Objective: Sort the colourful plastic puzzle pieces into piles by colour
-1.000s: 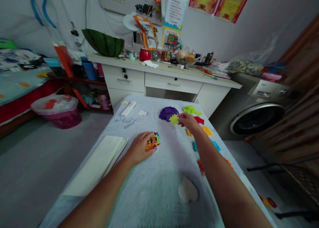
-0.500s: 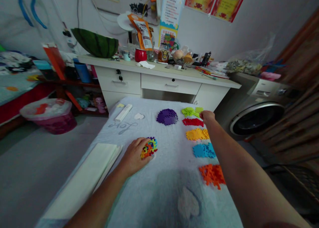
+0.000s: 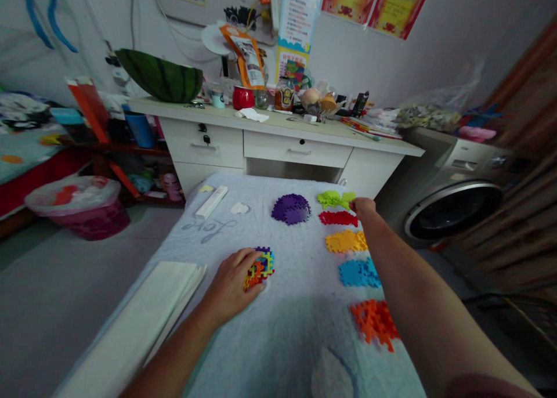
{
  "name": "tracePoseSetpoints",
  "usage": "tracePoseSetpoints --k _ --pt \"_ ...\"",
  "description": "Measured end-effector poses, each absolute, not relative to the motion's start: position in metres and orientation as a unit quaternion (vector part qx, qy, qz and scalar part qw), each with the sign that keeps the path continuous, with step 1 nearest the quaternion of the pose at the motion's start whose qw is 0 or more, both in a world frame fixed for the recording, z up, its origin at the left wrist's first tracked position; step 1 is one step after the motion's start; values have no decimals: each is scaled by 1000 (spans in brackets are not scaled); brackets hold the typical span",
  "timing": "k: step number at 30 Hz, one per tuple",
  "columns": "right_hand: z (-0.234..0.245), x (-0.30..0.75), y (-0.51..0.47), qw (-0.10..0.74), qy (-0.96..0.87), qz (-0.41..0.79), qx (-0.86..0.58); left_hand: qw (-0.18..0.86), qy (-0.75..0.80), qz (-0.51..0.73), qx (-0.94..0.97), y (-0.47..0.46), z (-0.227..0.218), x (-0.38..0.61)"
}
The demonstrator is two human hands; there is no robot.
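Note:
My left hand (image 3: 231, 283) is wrapped around a small build of interlocking plastic pieces (image 3: 266, 263) in purple, lime, yellow, orange and red, low over the cloth. Stretched far forward, my right hand (image 3: 364, 207) has its fingers closed at the right end of the lime green pieces (image 3: 331, 199); what lies between the fingertips is hidden. Nearer me in a column are red pieces (image 3: 338, 219), yellow pieces (image 3: 344, 241), blue pieces (image 3: 357, 272) and orange pieces (image 3: 373, 321), some partly behind my right forearm. A round purple heap (image 3: 290, 209) sits left of them.
A pale cloth with printed hearts covers the table (image 3: 300, 305). A long white box (image 3: 212, 202) lies at its far left, a folded white panel (image 3: 143, 317) along its left edge. Behind stands a cluttered white desk (image 3: 265, 143); a washing machine (image 3: 439, 183) is at the right.
The view has shifted slightly, so the table sits a little lower in the picture. My left hand still grips the build, and my right hand stays beside the lime green pieces.

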State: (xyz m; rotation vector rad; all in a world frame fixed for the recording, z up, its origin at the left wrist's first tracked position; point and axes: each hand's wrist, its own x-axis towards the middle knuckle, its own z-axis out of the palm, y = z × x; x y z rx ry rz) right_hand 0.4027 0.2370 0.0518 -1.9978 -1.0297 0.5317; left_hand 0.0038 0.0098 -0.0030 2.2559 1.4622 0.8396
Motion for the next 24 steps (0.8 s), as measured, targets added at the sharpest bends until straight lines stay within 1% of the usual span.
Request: tracePoseSetpoints --k 3,8,13,19,22,24 --pt "53 401 237 420 -388 244 -784 162 513 296 790 10 -3 4" --pt "56 399 226 443 -403 260 -758 156 514 301 788 10 -2 4" --pt "60 397 213 456 -426 264 -735 156 511 294 792 10 -3 4" --pt "64 385 202 469 -442 256 -720 185 493 299 795 10 -4 6" --pt "64 357 187 447 -499 288 -684 200 486 310 792 8 -3 8" --pt "64 329 168 391 -593 320 -627 201 487 327 785 8 -3 9"
